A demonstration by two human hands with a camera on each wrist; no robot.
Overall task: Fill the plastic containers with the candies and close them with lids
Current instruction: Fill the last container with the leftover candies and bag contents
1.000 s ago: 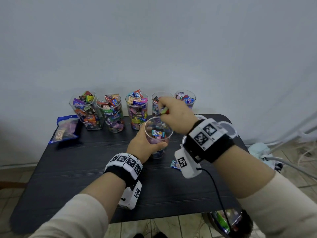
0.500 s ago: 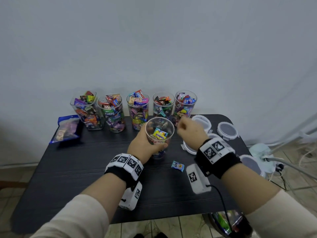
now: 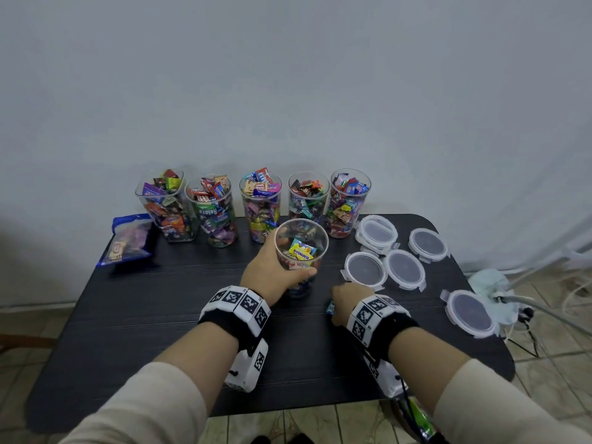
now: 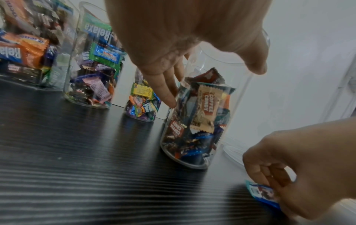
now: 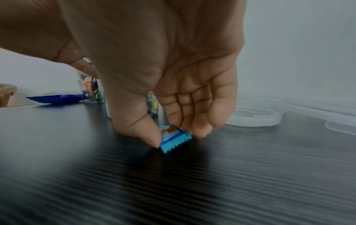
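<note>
My left hand (image 3: 278,267) grips a clear plastic container (image 3: 301,251) standing on the black table (image 3: 153,315); it is partly filled with wrapped candies, a yellow one on top. In the left wrist view the fingers (image 4: 163,91) wrap the container (image 4: 202,121). Just right of it, my right hand (image 3: 344,299) is down at the tabletop and pinches a small blue wrapped candy (image 3: 330,307). The right wrist view shows thumb and fingertips of that hand (image 5: 177,137) closed on the candy (image 5: 174,140), which touches the table. The same candy (image 4: 262,193) is also seen in the left wrist view.
Several full candy containers (image 3: 261,209) line the table's back edge by the wall. Several clear round lids (image 3: 404,269) lie at the right, one (image 3: 471,314) near the right edge. A blue candy bag (image 3: 128,238) lies at the back left. Cables run across the floor at right.
My right hand left the top of the held container, came down to the table and took hold of the blue candy. The left hand and container stayed put.
</note>
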